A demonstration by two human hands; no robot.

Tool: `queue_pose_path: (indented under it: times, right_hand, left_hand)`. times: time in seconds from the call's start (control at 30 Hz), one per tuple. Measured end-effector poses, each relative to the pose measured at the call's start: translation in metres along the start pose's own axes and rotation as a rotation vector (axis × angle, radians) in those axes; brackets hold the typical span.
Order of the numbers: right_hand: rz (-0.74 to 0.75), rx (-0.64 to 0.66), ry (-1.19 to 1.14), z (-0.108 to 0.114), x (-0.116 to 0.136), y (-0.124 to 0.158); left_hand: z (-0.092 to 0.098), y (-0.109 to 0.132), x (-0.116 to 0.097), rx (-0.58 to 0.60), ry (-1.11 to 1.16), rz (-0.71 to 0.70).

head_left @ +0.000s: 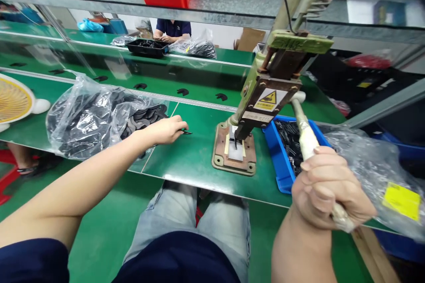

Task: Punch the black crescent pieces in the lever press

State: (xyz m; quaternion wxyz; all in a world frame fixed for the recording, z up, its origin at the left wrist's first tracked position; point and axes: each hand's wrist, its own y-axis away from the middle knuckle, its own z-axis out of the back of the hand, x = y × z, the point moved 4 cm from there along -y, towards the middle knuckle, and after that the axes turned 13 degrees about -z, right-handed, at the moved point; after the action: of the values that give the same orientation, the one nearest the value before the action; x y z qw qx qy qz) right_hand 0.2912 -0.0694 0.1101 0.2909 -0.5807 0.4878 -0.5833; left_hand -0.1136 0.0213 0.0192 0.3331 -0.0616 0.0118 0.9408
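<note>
A thin dark piece (187, 132) lies in the pinched fingertips of the left hand (168, 130), left of the press (265, 93) and just above the desk (186, 159). A light hold near the piece's end would probably keep it from twisting. The lever (307, 141), on the press's right, seems best worked with a steady pull, and only with the left fingers well clear of the ram; here they are apart from it. The right hand (332, 185) wraps the lever's grip in a full fist, forearm rising from below. The left arm stretches across the desk, palm down. Left of the press lies a plastic bag (83, 119) of dark curved pieces; just right of it, a blue bin (283, 184).
</note>
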Motion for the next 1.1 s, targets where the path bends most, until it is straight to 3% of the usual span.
queue_pose_path:
  times: [0.07, 0.17, 0.27, 0.37, 0.5, 0.63, 0.83, 1.1]
  right_hand:
    - [-0.005, 0.013, -0.001, 0.000, 0.000, 0.000]
    - [-0.019, 0.032, 0.006, 0.000, 0.002, 0.000]
    - [-0.039, 0.052, 0.020, 0.000, 0.006, 0.000]
    - [-0.082, 0.056, 0.050, 0.000, 0.009, 0.001]
    - [-0.085, 0.043, 0.066, -0.001, 0.009, 0.001]
    - [-0.075, 0.010, 0.054, -0.001, 0.007, 0.001]
    - [-0.090, 0.019, 0.087, 0.000, 0.008, 0.002]
    - [-0.086, -0.006, 0.067, 0.000, 0.007, 0.003]
  left_hand:
    - [-0.010, -0.018, -0.024, 0.018, 0.040, -0.051]
    - [-0.030, -0.044, -0.054, -0.056, 0.201, -0.063]
    - [-0.054, -0.062, -0.069, -0.176, 0.456, 0.068]
    - [-0.068, -0.071, -0.071, -0.289, 0.723, 0.210]
    - [-0.065, -0.080, -0.072, -0.345, 1.076, 0.308]
    - [-0.054, -0.097, -0.085, -0.314, 1.240, 0.275]
    - [-0.062, -0.120, -0.099, -0.262, 1.247, 0.278]
    - [-0.061, -0.130, -0.092, -0.236, 1.243, 0.257]
